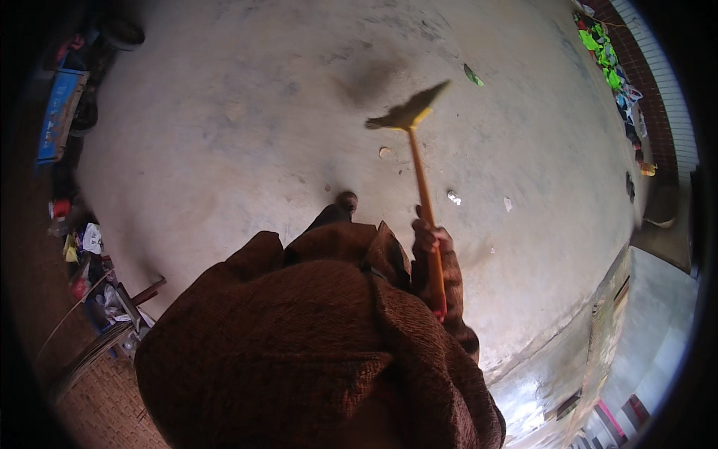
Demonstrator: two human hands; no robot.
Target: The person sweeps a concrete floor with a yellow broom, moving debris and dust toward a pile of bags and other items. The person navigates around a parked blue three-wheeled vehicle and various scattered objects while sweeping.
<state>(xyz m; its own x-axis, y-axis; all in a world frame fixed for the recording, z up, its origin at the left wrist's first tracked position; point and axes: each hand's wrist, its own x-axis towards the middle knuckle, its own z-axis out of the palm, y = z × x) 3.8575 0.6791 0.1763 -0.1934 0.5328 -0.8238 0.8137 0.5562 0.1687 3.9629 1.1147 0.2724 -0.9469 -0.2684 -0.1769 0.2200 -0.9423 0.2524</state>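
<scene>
My right hand is closed round the orange handle of a broom, right of my brown coat. The handle runs away from me to a yellow-edged head with dark bristles. A dark shadow lies just beyond the head, which looks raised off the floor. Around the broom are a round pale scrap, a crumpled white bit and a green leaf-like piece. My left hand does not show.
A grey concrete floor spreads ahead. Along the left edge are a blue panel, mixed bags and a woven mat. Bright green and mixed items line the far right wall. A raised ledge runs at the lower right.
</scene>
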